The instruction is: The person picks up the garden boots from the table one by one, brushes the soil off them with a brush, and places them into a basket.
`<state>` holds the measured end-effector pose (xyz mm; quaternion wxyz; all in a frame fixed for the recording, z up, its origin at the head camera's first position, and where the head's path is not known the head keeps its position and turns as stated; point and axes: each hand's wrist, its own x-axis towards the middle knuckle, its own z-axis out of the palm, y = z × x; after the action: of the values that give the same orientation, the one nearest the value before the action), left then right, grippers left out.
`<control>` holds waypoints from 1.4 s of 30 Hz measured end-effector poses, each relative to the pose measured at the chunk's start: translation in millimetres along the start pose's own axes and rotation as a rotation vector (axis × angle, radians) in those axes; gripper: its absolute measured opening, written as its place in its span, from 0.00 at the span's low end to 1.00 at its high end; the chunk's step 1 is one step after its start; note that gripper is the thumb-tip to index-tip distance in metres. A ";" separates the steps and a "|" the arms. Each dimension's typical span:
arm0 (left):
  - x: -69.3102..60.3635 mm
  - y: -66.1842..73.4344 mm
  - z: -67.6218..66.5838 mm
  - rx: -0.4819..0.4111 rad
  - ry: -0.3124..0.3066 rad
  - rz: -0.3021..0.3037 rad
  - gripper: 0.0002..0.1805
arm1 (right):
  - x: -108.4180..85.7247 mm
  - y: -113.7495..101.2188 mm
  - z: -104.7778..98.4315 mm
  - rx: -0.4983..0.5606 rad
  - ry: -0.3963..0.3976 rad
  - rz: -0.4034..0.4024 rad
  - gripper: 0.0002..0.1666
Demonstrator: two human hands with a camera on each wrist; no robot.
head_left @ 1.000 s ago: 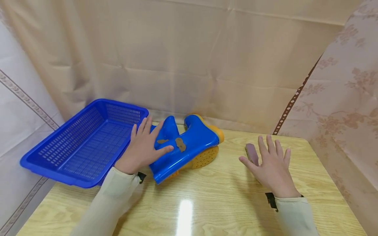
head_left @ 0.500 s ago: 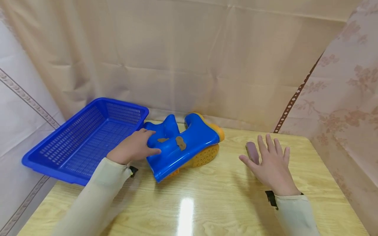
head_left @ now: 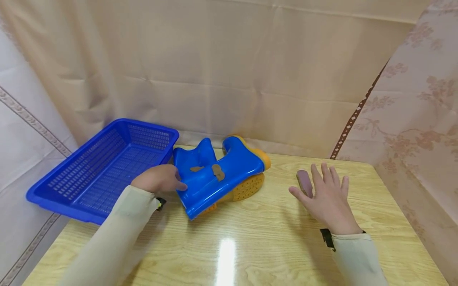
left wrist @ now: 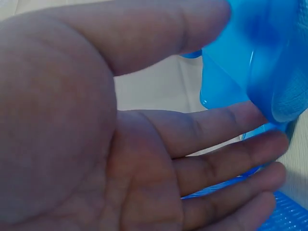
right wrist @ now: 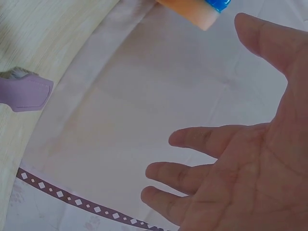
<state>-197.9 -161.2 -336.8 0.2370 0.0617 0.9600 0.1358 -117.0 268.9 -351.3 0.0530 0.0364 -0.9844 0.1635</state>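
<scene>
Tan cloth (head_left: 214,59) was hung behind a pale wooden counter (head_left: 279,246), and a flower-patterned cloth (head_left: 422,99) was seen along the right. On the counter, two blue boots were laid on their sides, the upper boot (head_left: 239,161) apparently resting partly over the other boot (head_left: 196,157), with orange soles and brown patches (head_left: 218,172) showing. They were set between a blue basket (head_left: 68,212) on the left and a purple brush (head_left: 305,182) on the right.

Over the last second, the left hand (head_left: 157,180) had been turned and lowered. Its fingers had been spread above the boots; now they were brought beside the open tops, near the basket's edge. From the left wrist view, thumb and fingers were held well apart, the fingers nearly straight, with a boot's rim at the fingertips. Whether the rim was touched could not be told, and no grip was shown. The right hand (head_left: 327,202) was kept where it had been, spread wide above the counter just beside the brush, with nothing held.

Boots, basket and brush were left unmoved. By this change, it was judged, the work had been brought to the point of reaching for a boot, with no boot lifted yet.
</scene>
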 end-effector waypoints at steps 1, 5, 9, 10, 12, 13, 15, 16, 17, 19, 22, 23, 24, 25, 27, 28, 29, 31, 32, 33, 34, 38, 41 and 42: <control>0.3 -0.2 1.0 -0.002 -0.003 -0.003 0.35 | -0.1 -0.2 -0.1 -0.001 -0.002 0.001 0.63; 1.0 -2.8 4.1 -0.030 0.001 -0.002 0.31 | -1.0 -0.3 -1.0 0.000 0.000 0.008 0.62; 0.9 -5.5 4.8 -0.048 0.017 0.027 0.25 | -1.4 0.0 -2.0 0.004 0.014 0.012 0.61; 0.7 -5.8 4.4 -0.051 0.019 0.033 0.24 | -1.2 0.1 -2.1 0.006 0.015 0.012 0.61; 0.2 -6.1 3.3 -0.053 0.020 0.044 0.23 | -0.9 0.5 -2.2 0.005 0.018 0.012 0.61; 0.1 -6.7 2.8 -0.052 0.019 0.049 0.23 | -0.4 0.2 -2.1 0.005 0.017 0.012 0.61; 0.2 -7.9 2.4 -0.061 0.014 0.056 0.21 | 0.4 0.0 -1.8 0.004 0.013 0.012 0.61; 0.2 -8.5 2.4 -0.069 0.011 0.059 0.21 | 0.7 -0.1 -1.6 0.003 0.012 0.012 0.61; 0.6 -9.5 2.6 -0.076 0.010 0.060 0.20 | 1.0 -0.2 -1.5 0.002 0.010 0.012 0.60; 1.3 -11.6 3.6 -0.095 0.008 0.066 0.20 | 1.3 -0.3 -1.0 -0.003 0.008 0.011 0.59; 1.8 -14.3 4.8 -0.133 0.002 0.076 0.22 | 1.5 -0.3 -0.1 -0.006 0.001 0.013 0.58; 1.6 -15.1 4.9 -0.142 0.001 0.079 0.23 | 1.6 -0.3 0.2 -0.007 0.000 0.013 0.58; 1.1 -15.5 4.8 -0.153 -0.004 0.082 0.25 | 1.7 -0.2 0.5 -0.006 -0.003 0.014 0.58; 0.3 -15.6 4.5 -0.162 -0.009 0.081 0.27 | 1.8 -0.2 0.8 -0.006 -0.005 0.015 0.59; -1.7 -15.5 4.0 -0.180 -0.021 0.080 0.31 | 2.3 -0.1 1.2 -0.006 -0.006 0.017 0.60; -2.8 -14.7 3.9 -0.188 -0.028 0.078 0.33 | 2.2 0.3 1.3 -0.005 -0.006 0.019 0.60; -4.0 -14.3 3.3 -0.187 -0.031 0.081 0.35 | 2.1 0.5 1.4 -0.003 -0.006 0.022 0.61; -5.7 -13.6 2.6 -0.194 -0.037 0.079 0.36 | 1.9 0.9 1.5 0.003 -0.004 0.028 0.61; -6.3 -13.5 2.4 -0.195 -0.038 0.084 0.37 | 1.9 1.1 1.5 0.007 -0.004 0.031 0.62; -6.8 -13.7 1.9 -0.201 -0.037 0.084 0.37 | 1.8 1.1 1.5 0.011 -0.004 0.034 0.62; -7.4 -13.9 0.9 -0.208 -0.037 0.090 0.37 | 1.7 1.1 1.4 0.015 -0.004 0.038 0.62; -9.4 -15.3 -3.2 -0.262 -0.040 0.130 0.38 | 1.3 1.2 1.1 0.024 0.000 0.040 0.62; -10.4 -16.6 -6.4 -0.354 -0.060 0.151 0.39 | 1.3 1.4 0.7 0.020 0.005 0.038 0.61; -10.6 -16.9 -7.2 -0.392 -0.069 0.153 0.39 | 1.4 1.5 0.5 0.017 0.005 0.038 0.62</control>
<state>-192.9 -181.0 -330.9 0.2660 0.0919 0.8991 0.3354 -118.5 270.1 -352.1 0.0522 0.0177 -0.9834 0.1729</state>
